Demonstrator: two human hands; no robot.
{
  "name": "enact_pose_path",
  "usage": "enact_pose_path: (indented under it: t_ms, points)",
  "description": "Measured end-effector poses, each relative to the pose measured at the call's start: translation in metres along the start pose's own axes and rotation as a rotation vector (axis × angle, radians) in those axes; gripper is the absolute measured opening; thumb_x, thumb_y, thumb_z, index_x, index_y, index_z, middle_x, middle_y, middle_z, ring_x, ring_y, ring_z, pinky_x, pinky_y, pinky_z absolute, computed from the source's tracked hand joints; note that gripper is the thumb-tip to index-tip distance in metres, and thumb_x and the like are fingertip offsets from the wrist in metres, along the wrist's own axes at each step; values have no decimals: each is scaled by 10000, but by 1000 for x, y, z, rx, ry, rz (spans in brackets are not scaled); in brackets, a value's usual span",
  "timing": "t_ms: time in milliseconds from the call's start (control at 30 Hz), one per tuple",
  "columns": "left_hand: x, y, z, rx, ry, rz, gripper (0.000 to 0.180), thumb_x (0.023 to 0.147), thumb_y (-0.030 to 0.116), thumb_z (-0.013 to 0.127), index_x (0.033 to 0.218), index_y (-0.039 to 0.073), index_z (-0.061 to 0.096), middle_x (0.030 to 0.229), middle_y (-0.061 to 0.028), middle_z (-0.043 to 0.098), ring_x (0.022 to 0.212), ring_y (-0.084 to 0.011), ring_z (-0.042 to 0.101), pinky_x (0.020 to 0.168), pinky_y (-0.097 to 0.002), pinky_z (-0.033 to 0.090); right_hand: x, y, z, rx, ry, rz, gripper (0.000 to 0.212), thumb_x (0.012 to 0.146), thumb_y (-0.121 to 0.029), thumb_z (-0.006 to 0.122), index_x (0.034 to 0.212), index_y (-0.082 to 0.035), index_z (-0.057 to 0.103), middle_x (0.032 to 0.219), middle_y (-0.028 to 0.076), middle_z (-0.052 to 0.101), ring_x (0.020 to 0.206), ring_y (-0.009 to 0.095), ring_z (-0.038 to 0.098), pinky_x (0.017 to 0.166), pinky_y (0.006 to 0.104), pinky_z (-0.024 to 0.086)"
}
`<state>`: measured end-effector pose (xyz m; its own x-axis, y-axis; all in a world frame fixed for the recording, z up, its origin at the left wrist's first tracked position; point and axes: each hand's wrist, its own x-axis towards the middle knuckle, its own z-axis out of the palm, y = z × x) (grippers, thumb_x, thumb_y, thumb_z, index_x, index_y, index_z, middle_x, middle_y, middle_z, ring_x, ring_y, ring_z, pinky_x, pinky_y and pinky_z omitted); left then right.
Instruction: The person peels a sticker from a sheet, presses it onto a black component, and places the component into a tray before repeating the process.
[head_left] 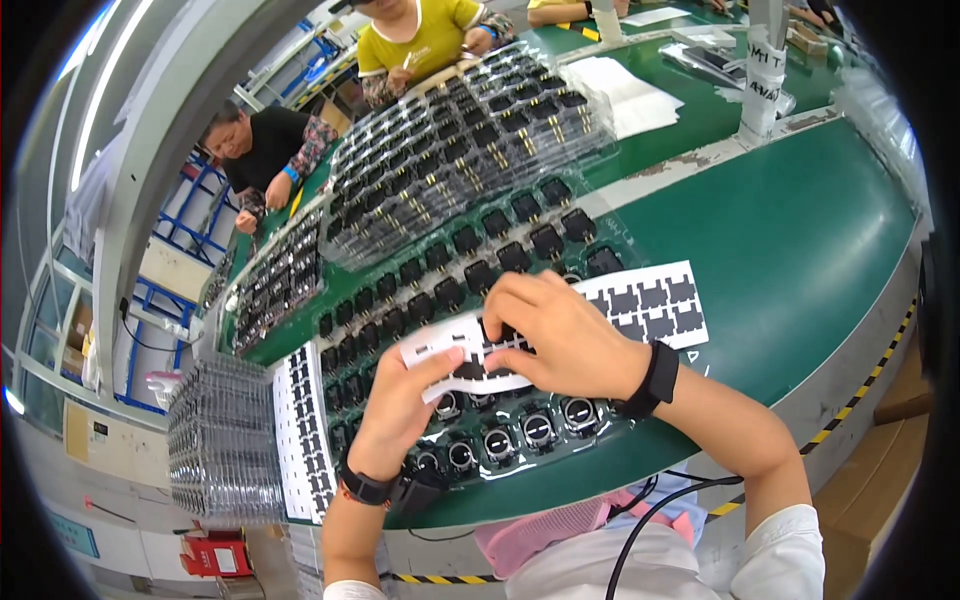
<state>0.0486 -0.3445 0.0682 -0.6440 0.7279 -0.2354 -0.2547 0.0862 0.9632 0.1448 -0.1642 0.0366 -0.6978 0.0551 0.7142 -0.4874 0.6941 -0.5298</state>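
A white backing sheet (428, 341) with rows of black die-cut stickers (653, 293) is held slantwise above a clear plastic tray. My left hand (402, 402) grips its left end, with the thumb on top. Bent over the sheet, my right hand (568, 332) has its thumb and index finger pinched at one black sticker near the left end. The palm hides part of the sheet's middle. Under both hands, the clear tray (545, 452) carries rows of small black parts (478, 275). In its nearest row, round parts with silver rings (538, 429) face up.
A tall stack of filled clear trays (465, 150) stands beyond. At the left are a stack of clear trays (222, 440) and another sticker sheet (300, 430). A post (763, 90) rises at the far right of the green table (790, 260). Two co-workers (415, 40) sit across.
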Motion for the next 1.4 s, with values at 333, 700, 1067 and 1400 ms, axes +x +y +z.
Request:
enact_pose_path:
  t_ms: [333, 700, 1067, 1400]
  points:
    - [0, -2, 2, 283, 23, 169, 220, 861, 38, 620, 1076, -10, 608, 933, -12, 639, 807, -49, 568, 685, -195, 451, 2, 12, 6, 102, -82, 20, 229, 747, -154, 715, 801, -59, 514, 787, 52, 525, 725, 247, 526, 672, 341, 383]
    - [-12, -7, 8, 433, 126, 268, 226, 869, 71, 628, 1075, -21, 612, 907, -13, 655, 783, -55, 563, 691, -207, 455, 0, 8, 1, 74, -108, -10, 177, 796, -138, 669, 823, -54, 516, 800, 52, 532, 717, 247, 527, 678, 334, 391]
    - [-18, -7, 12, 456, 129, 262, 232, 863, 78, 643, 1068, -29, 616, 915, -36, 665, 815, -75, 582, 728, -229, 472, -3, 12, 7, 23, -40, -40, 100, 817, -85, 624, 837, -30, 543, 864, 71, 558, 749, 253, 545, 682, 342, 409]
    - [-8, -7, 25, 434, 164, 436, 406, 811, 39, 667, 1193, -13, 539, 1022, -87, 626, 891, -116, 587, 764, -273, 487, -6, 15, 5, -72, 24, 98, 54, 827, -44, 594, 852, -9, 562, 919, 102, 577, 801, 279, 565, 716, 367, 435]
